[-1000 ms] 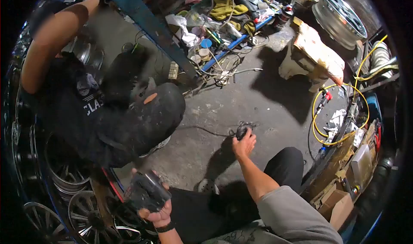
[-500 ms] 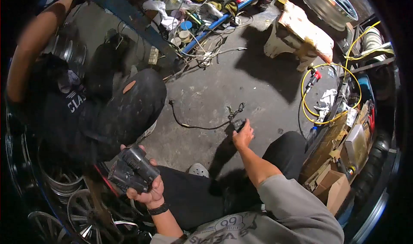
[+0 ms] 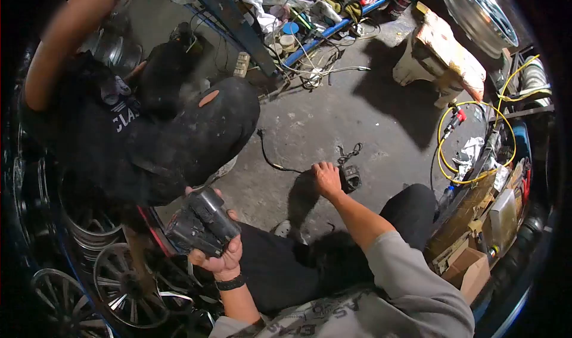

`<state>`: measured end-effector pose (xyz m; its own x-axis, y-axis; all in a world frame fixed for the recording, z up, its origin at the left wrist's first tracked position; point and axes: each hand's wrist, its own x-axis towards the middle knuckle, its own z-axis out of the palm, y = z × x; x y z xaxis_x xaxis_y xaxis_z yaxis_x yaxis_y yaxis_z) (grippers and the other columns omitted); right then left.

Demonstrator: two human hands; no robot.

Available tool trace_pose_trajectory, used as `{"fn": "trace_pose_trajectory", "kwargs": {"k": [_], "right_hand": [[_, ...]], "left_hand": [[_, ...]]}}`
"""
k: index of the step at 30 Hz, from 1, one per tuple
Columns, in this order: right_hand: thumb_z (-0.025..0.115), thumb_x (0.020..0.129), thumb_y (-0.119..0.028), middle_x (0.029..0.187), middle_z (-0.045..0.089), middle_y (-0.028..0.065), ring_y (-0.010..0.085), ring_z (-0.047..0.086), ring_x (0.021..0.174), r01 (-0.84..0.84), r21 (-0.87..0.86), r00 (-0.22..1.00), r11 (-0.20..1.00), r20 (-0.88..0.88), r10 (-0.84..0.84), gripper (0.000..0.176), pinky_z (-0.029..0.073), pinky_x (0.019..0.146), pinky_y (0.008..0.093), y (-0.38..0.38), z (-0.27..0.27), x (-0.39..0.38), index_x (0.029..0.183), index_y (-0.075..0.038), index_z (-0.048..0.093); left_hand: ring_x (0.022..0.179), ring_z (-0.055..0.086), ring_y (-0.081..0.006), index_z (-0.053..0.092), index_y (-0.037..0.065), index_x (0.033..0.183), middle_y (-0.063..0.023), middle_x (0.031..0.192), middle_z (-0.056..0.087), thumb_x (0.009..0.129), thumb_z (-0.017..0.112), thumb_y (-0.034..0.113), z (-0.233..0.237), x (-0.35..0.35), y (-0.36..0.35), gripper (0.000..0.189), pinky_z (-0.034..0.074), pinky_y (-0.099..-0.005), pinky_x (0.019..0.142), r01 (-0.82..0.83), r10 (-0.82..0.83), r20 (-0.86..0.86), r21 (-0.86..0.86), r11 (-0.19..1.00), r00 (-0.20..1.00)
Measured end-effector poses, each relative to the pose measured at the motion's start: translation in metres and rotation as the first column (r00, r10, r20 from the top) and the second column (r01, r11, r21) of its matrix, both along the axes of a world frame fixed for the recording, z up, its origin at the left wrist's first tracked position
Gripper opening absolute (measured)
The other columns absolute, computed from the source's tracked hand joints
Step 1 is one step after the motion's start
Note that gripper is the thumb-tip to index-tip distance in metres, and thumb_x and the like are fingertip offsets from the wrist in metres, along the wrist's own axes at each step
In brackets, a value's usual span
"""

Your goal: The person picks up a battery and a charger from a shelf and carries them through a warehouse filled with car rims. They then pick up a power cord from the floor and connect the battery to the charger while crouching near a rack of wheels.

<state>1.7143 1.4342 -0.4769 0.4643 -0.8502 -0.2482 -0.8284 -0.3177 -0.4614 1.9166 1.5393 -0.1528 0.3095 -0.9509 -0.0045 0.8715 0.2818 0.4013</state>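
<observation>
My left hand (image 3: 225, 256) is wrapped round two bulky black parts (image 3: 205, 220) side by side, above my lap at the lower left. My right hand (image 3: 327, 181) is low over the grey floor, its fingers curled down on a thin black cable (image 3: 275, 164). The cable runs from its plug at the left to my fingertips. Just right of my right hand, a small black box (image 3: 351, 179) lies on the floor, apart from the fingers, with a knotted loop of cord (image 3: 350, 153) above it.
At the left, another person in dark clothes (image 3: 185, 141) sits with one arm raised. Wheel rims (image 3: 128, 287) are at the lower left. A cluttered blue-edged shelf (image 3: 333, 31) stands at the top. On the right are a covered stool (image 3: 444, 55), yellow hose (image 3: 441, 136) and cardboard boxes (image 3: 468, 272).
My right hand has moved from the black box to the cable on its left, leaving the box on the floor. My left hand still holds the black parts. The view has shifted slightly.
</observation>
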Motion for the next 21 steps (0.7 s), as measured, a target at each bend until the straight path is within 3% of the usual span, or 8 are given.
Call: {"fn": "trace_pose_trajectory", "kwargs": {"k": [3,9,12,16,21], "right_hand": [[0.064,0.081,-0.019,0.113,0.058,0.0109,0.0312,0.053,0.113,0.071,-0.017,0.995,0.997,-0.065,-0.072,0.036,0.041,0.089,0.0499,0.002,-0.005,0.005,0.117,-0.014,0.059],[0.06,0.084,-0.019,0.111,0.06,0.0096,0.0283,0.057,0.108,-0.008,0.064,0.981,0.998,-0.193,0.02,0.029,0.04,0.089,0.0548,-0.002,-0.002,-0.003,0.112,-0.014,0.06],[0.058,0.085,-0.018,0.101,0.061,0.0073,0.0245,0.058,0.104,-0.084,-0.154,0.98,0.984,-0.191,0.053,0.019,0.039,0.087,0.0512,0.009,0.003,-0.005,0.103,-0.013,0.062],[0.058,0.086,-0.019,0.098,0.06,0.0052,0.0237,0.057,0.099,-0.033,-0.254,0.993,0.967,-0.121,0.002,0.014,0.038,0.086,0.0506,0.023,0.022,-0.008,0.099,-0.013,0.061],[0.058,0.087,-0.021,0.102,0.061,0.0048,0.0234,0.055,0.104,-0.094,-0.186,0.985,0.978,-0.16,0.065,0.021,0.037,0.088,0.0522,0.032,0.026,-0.015,0.107,-0.013,0.06]], "left_hand": [[0.118,0.052,-0.0444,0.012,0.028,0.156,-0.0215,0.151,0.031,0.069,0.082,0.011,0.0,0.0,0.002,0.114,0.065,-0.0413,0.065,-0.002,0.003,-0.025,0.037,0.999,1.0],[0.118,0.051,-0.0452,0.012,0.028,0.156,-0.021,0.149,0.031,0.068,0.082,0.01,-0.002,0.001,0.001,0.114,0.065,-0.0413,0.065,0.036,-0.035,-0.02,0.048,0.998,0.999],[0.12,0.046,-0.0394,0.01,0.023,0.157,-0.0186,0.154,0.022,0.072,0.082,0.012,-0.005,0.005,0.0,0.112,0.06,-0.0362,0.066,0.073,-0.074,0.033,0.024,0.997,0.997],[0.122,0.045,-0.0382,0.009,0.023,0.157,-0.0188,0.155,0.02,0.072,0.081,0.011,-0.005,0.005,-0.002,0.113,0.059,-0.036,0.067,0.062,-0.061,-0.012,0.024,0.998,0.998],[0.123,0.045,-0.0381,0.007,0.024,0.158,-0.0184,0.157,0.019,0.073,0.082,0.01,-0.006,0.003,-0.008,0.114,0.059,-0.0348,0.067,0.069,-0.069,-0.014,-0.005,0.998,0.998]]}}
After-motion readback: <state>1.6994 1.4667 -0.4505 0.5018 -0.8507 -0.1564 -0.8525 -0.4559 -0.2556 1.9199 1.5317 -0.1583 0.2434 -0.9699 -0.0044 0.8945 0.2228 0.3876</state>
